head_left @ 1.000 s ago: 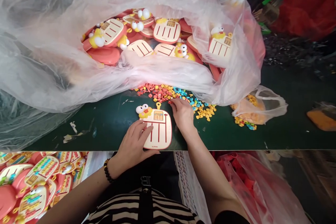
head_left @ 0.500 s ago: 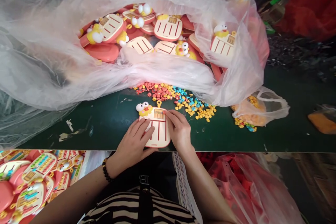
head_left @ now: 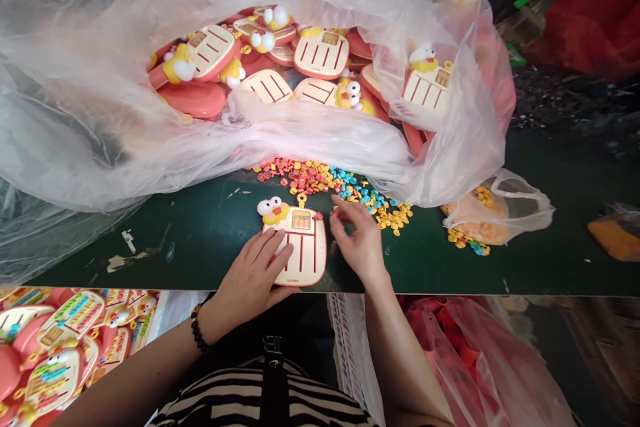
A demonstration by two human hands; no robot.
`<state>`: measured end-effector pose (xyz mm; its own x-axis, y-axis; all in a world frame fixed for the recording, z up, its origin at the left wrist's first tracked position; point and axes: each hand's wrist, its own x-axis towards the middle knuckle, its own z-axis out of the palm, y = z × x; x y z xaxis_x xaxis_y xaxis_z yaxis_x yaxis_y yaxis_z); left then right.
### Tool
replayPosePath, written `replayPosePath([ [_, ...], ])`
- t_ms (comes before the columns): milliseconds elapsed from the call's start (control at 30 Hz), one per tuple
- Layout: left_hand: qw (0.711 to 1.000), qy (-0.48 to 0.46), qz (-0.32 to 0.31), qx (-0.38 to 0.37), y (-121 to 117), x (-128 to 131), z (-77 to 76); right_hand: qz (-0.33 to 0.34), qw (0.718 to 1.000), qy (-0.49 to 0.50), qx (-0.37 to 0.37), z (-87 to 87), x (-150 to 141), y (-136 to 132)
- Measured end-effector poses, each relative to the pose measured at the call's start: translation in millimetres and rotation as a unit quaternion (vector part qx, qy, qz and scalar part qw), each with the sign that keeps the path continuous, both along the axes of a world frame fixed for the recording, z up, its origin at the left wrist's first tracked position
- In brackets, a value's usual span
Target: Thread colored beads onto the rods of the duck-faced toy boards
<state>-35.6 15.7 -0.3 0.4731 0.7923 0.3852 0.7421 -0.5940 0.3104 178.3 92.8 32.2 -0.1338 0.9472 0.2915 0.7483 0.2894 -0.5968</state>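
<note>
A cream and pink toy board [head_left: 301, 248] with a yellow duck head lies on the dark green table [head_left: 200, 240] near its front edge. My left hand [head_left: 253, 275] lies flat on the board's left half, fingers spread. Just right of the board my right hand [head_left: 357, 240] hovers with its fingertips pinched together on something small that I cannot make out. A small red bead [head_left: 319, 216] sits at the board's top right corner. A heap of red, yellow and blue beads [head_left: 334, 185] lies just beyond the board.
A big clear plastic bag [head_left: 125, 113] full of the same boards covers the far half of the table. A small bag of orange beads [head_left: 493, 213] lies at the right. Filled boards [head_left: 65, 340] sit at lower left, and red plastic bags [head_left: 475, 360] at lower right.
My right hand went from the bead heap to the board's top, then drew back to the right with fingertips pinched. A red bead now sits at the board's top right. The left hand stayed put.
</note>
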Motion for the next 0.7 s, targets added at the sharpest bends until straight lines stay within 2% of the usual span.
replayPosePath([
  [67,1.000,0.006,0.000,0.000,0.1,0.4,0.1,-0.037,0.999,0.002,0.014,3.3,1.6,2.4],
  [100,1.000,0.008,0.002,-0.001,0.2,0.5,0.1,-0.029,1.000,0.003,0.010,5.0,0.3,1.8],
  [200,1.000,0.009,0.004,0.000,0.5,0.8,-0.1,0.058,0.998,0.019,-0.020,9.0,-10.2,-5.2],
  [267,1.000,0.009,0.003,0.005,0.8,0.6,-0.1,0.061,0.998,0.032,0.003,9.5,-17.6,-9.5],
  [333,1.000,0.011,0.002,0.008,1.1,0.4,0.0,0.024,0.998,0.027,0.048,7.6,-21.2,-11.3],
  [400,1.000,0.012,0.005,0.008,1.1,0.4,0.1,0.026,0.997,-0.004,0.067,3.3,-20.8,-13.1],
  [500,1.000,0.013,0.012,0.003,0.5,0.8,-0.5,0.077,0.994,-0.057,0.049,-5.0,-19.9,-24.6],
  [600,1.000,0.014,0.008,-0.003,-0.5,1.0,-2.1,0.063,0.995,-0.061,0.049,-10.9,-28.5,-46.1],
  [700,1.000,0.002,0.005,-0.006,-1.3,0.7,-4.3,0.062,0.997,-0.024,0.040,-11.8,-45.8,-59.1],
])
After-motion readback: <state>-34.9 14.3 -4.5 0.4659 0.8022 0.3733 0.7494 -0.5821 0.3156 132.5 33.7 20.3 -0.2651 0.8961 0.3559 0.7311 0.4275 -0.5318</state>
